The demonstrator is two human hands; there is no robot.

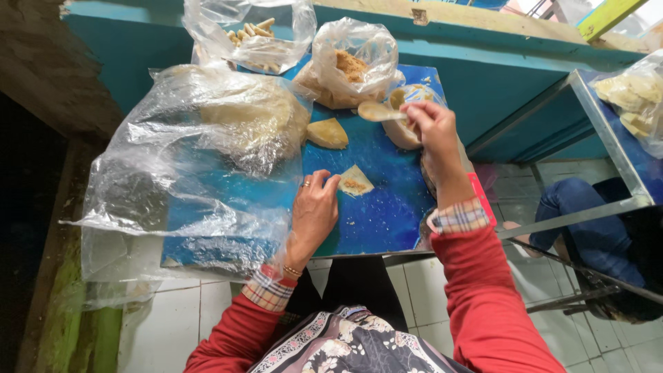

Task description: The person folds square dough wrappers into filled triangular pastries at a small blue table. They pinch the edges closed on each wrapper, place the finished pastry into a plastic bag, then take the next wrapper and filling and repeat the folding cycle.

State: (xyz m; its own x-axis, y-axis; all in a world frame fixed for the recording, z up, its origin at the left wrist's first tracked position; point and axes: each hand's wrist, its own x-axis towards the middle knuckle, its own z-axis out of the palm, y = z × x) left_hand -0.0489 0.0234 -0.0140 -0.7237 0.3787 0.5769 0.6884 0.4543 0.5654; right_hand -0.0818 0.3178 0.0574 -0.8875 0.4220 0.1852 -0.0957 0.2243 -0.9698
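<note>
Pinning the folded pastry wrapper (355,182) on the blue board (387,214) beside the big plastic bag (186,159), our left hand (314,211) keeps fingers pressed flat. Our right hand (431,128) pinches a spoon (378,111) over the bowl (407,124); a tilt could spill filling, or the fold may spring open.

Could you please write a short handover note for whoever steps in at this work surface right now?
Left hand: open, fingers pressing the edge of a small wrapper with filling on the blue board.
Right hand: holds a spoon over the bowl.
Bag of crumbly filling behind the bowl; big bag of wrappers to the left; one folded piece lies finished.
Left: the filled wrapper is not yet folded shut.
</note>
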